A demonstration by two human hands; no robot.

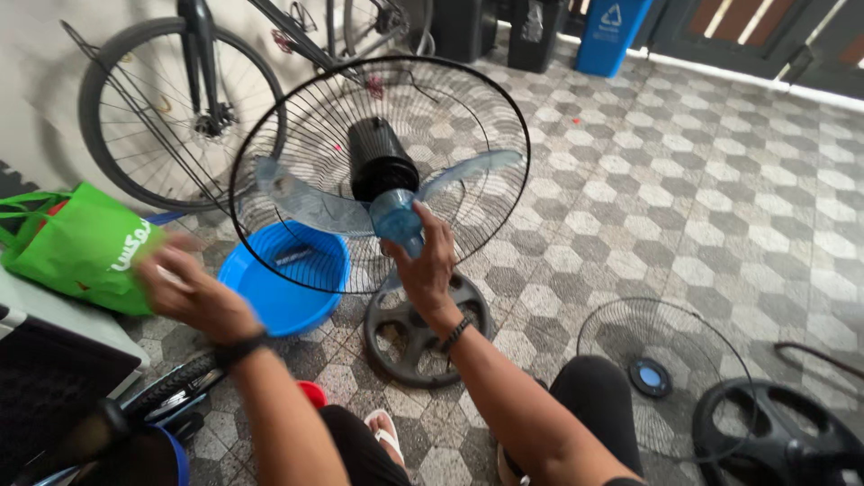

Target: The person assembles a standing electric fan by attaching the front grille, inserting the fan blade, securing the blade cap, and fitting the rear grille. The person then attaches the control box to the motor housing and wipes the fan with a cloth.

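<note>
Hexagon-tiled floor lies under a fan whose translucent blue blade [378, 193] sits inside the black rear grille [486, 108], hub axis pointing at the right hand [423, 261] gripping it, left hand [184, 288] blurred, spread, empty.

The left hand [184, 288] is smeared by motion blur, its fingers [157, 261] indistinct. The far bicycle [180, 99] and near-right black fan base [783, 436] are cut by the edges. The fan's rear grille [297, 135] hides part of the blue basin [288, 279].
</note>
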